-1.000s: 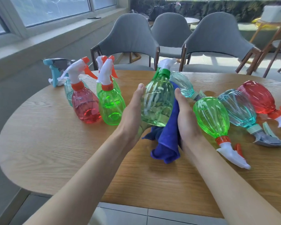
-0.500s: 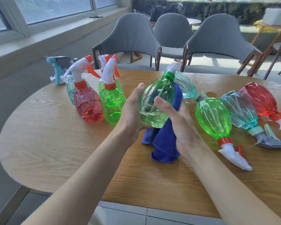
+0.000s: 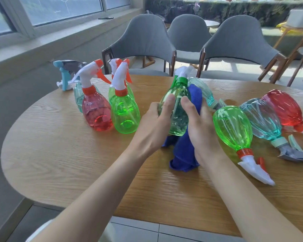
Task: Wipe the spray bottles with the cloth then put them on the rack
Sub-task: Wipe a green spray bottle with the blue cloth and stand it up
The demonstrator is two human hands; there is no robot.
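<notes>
The green spray bottle (image 3: 177, 117) stands upright between the two hands, lifted a little above the desk (image 3: 68, 154), with its green collar and white trigger head pointing away from the person. The left hand (image 3: 154, 124) grips its left flank, thumb laid across the near face, which seems meant to steady the bottle and turn it. The right hand (image 3: 203, 130) wraps the other flank with the blue cloth (image 3: 184, 154) bunched under its palm and fingers, thumb on the bottle's front. The cloth is pressed to the far and right sides, and its loose end hangs below that hand down to the desk. This grip suits rubbing the plastic while the other hand supplies the counter-hold, so the wiping step looks to be in progress.

To the left of the left hand, a red bottle (image 3: 96, 112) and a green bottle (image 3: 125, 116) stand upright, with two more just behind them; they are probably set apart as finished. To the right of the right hand, a lying green bottle (image 3: 233, 126), a teal bottle (image 3: 262, 119) and a lying red bottle (image 3: 282, 107) rest on their sides, likely waiting. Another teal one lies just beyond the cloth. No rack is in view.
</notes>
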